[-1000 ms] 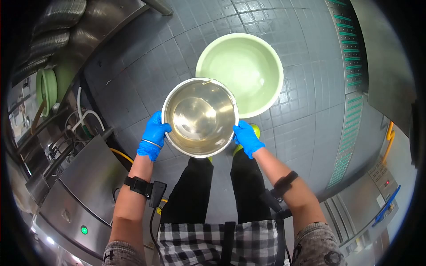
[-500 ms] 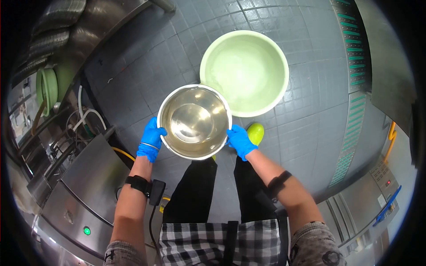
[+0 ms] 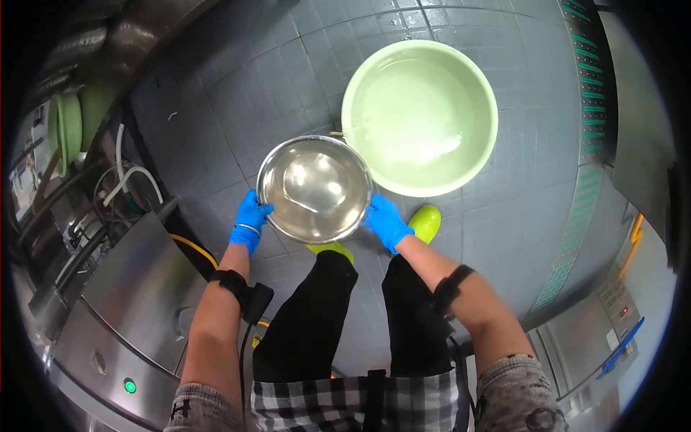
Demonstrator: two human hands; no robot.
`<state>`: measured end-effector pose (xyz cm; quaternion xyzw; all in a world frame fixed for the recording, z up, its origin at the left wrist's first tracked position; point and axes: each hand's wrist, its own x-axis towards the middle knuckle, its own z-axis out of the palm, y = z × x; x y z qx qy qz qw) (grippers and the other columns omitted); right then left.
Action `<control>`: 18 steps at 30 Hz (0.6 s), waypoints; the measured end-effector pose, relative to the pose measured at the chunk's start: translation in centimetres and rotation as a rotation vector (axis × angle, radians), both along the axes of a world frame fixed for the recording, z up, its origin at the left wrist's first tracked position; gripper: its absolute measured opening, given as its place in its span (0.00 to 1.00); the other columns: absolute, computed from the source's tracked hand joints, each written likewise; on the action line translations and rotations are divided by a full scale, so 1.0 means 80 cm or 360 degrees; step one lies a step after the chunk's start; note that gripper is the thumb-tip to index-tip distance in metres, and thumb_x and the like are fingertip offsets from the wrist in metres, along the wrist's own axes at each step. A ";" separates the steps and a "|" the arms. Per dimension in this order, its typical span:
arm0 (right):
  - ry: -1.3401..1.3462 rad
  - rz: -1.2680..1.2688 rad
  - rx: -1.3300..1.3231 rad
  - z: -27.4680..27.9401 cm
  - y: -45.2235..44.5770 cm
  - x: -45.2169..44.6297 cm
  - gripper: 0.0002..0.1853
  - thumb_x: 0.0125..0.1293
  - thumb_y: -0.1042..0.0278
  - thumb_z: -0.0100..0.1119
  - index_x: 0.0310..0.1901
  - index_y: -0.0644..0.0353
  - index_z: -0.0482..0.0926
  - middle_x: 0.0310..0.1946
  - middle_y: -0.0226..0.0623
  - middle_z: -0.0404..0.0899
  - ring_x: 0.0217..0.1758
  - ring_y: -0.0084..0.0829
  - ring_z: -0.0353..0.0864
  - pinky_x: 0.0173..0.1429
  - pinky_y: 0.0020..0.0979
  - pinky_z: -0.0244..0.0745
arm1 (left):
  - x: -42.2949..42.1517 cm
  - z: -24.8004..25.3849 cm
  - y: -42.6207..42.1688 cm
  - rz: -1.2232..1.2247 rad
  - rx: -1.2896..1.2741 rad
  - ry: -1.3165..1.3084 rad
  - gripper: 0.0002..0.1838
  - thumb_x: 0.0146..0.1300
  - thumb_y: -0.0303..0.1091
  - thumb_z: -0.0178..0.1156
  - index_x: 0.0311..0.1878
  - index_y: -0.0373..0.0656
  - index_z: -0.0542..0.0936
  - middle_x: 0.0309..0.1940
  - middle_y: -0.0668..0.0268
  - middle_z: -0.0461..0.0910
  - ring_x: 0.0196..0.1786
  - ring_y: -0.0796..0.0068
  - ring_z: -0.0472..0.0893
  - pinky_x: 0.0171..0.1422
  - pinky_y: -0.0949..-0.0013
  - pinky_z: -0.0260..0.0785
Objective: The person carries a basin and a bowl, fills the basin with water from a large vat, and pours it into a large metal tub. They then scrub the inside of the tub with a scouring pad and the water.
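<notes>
A round metal bowl (image 3: pixel 314 189) is held in front of my legs, its shiny inside facing up. My left hand (image 3: pixel 251 219), in a blue glove, grips the left rim with the thumb over the edge. On the right side my right hand (image 3: pixel 386 222), also gloved in blue, is closed on the rim. Beyond the bowl, to the right, a large light green basin (image 3: pixel 419 119) stands on the floor and looks to have clear liquid in it. Whether the bowl holds liquid I cannot tell for sure.
Grey tiled floor (image 3: pixel 252 122) lies around the basin. Steel equipment with a green light (image 3: pixel 129 386) is at the left, near hoses (image 3: pixel 137 176). A drain grate (image 3: pixel 592 101) runs along the right. My yellow-green shoes (image 3: pixel 426 222) are below the basin.
The green basin has shifted right in view and looks larger. The bowl, still in both hands, now lies apart from it to the left. My left shoe has come into fuller view.
</notes>
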<state>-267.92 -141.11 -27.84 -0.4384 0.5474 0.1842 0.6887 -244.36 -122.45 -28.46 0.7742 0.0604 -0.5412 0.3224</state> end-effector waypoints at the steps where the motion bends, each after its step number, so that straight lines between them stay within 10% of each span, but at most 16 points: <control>1: -0.0027 -0.0030 0.0018 0.001 -0.004 0.005 0.08 0.54 0.75 0.46 0.36 0.62 0.72 0.25 0.35 0.72 0.26 0.23 0.68 0.33 0.26 0.67 | 0.001 -0.010 0.000 0.0038 -0.0020 -0.0121 0.13 0.45 0.20 0.55 0.36 0.41 0.69 0.28 0.66 0.73 0.27 0.77 0.74 0.28 0.75 0.68; 8: -0.0497 -0.0006 -0.0024 0.018 -0.035 0.039 0.20 0.57 0.70 0.45 0.53 0.58 0.63 0.33 0.32 0.70 0.33 0.22 0.68 0.39 0.24 0.65 | 0.020 -0.034 -0.024 0.0628 -0.0101 -0.0242 0.09 0.48 0.21 0.54 0.34 0.42 0.68 0.27 0.65 0.73 0.25 0.76 0.74 0.26 0.73 0.70; 18: 0.0106 0.0071 0.0681 0.044 -0.134 -0.078 0.23 0.55 0.65 0.51 0.52 0.63 0.62 0.39 0.37 0.73 0.40 0.26 0.74 0.42 0.26 0.68 | 0.101 -0.108 -0.058 0.1381 -0.0431 -0.0222 0.12 0.50 0.22 0.52 0.40 0.38 0.68 0.36 0.58 0.71 0.36 0.65 0.74 0.38 0.65 0.72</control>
